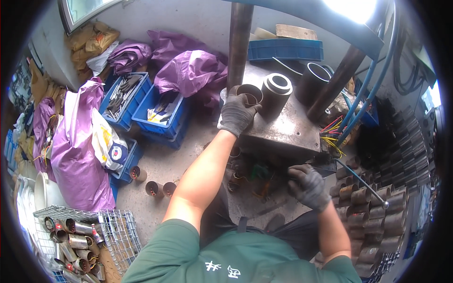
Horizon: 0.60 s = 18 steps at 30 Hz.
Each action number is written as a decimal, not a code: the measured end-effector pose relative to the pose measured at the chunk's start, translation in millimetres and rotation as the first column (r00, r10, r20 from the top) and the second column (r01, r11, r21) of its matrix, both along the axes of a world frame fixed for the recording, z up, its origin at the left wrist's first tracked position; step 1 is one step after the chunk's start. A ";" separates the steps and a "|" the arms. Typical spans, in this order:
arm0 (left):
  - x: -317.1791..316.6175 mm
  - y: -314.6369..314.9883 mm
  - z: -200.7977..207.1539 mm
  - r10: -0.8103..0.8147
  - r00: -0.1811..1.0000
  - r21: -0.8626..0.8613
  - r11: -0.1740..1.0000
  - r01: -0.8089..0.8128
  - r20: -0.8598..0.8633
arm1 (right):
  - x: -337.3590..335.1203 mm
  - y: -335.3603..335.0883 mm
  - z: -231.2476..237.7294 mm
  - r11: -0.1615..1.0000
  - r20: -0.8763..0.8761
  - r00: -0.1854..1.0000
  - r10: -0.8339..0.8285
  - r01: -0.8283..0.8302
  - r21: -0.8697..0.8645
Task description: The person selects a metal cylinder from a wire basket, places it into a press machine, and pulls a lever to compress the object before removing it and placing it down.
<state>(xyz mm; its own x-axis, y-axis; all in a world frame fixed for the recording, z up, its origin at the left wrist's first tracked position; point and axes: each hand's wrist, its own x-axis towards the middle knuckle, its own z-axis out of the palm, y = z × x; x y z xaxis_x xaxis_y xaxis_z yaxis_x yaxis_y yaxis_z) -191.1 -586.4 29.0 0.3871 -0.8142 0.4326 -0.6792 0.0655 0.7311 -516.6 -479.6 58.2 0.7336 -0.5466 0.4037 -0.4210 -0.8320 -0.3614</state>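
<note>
My left hand point(238, 114), in a grey work glove, is closed on the rim of an open metal tube point(250, 95). The tube stands upright at the left edge of a steel press table point(288, 129), beside a vertical steel column point(239, 45). Just right of it on the table is a dark cylinder with a pale stepped ring point(276, 87) on top. A wider dark tube point(314, 80) stands farther right. My right hand point(309, 187), also gloved, hovers below the table's front edge. Its fingers are loosely bent and apart, and no object shows in them.
Rows of metal tubes point(368, 203) are stacked at right, near a rod with a ball end point(385, 204). Blue hoses point(373, 89) hang behind. At left are blue crates point(158, 115), purple sacks point(80, 155) and a wire basket point(120, 231). Short tubes point(153, 188) stand on the floor.
</note>
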 end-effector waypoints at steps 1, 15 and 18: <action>-4.2 -3.2 -0.2 -0.023 1.000 -0.002 1.000 0.023 0.002 | 2.3 -0.5 -23.6 0.993 0.021 0.997 -0.071 0.069 0.091; 2.7 21.2 4.5 -0.167 0.962 -0.568 0.823 0.015 -0.216 | 22.3 -26.2 -111.0 0.945 -0.171 0.976 0.133 -0.073 0.318; -14.8 40.6 10.5 -0.590 0.484 -0.680 0.733 -0.014 -0.646 | 24.7 -30.7 -109.5 0.930 -0.107 0.977 0.182 -0.136 0.341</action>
